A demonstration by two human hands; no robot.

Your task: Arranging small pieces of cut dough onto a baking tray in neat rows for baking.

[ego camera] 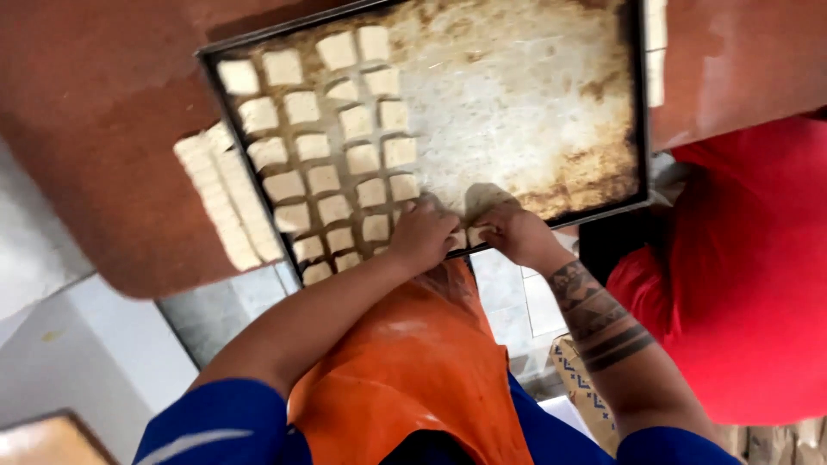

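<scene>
A dark, worn baking tray point(525, 95) lies on a reddish-brown table point(103, 112). Its left half holds several rows of pale square dough pieces point(324, 179). My left hand point(422, 232) rests at the tray's near edge, fingers curled over the last pieces of the rows. Close beside it, my right hand point(508, 231) pinches a small dough piece point(476, 234) at the tray's near edge. Between the two hands lies another piece point(457, 240).
A strip of cut dough squares point(226, 200) lies on the table just left of the tray. A person in a red top point(741, 267) stands at the right. My orange apron point(413, 362) hangs below. Tiled floor point(517, 301) shows under the table edge.
</scene>
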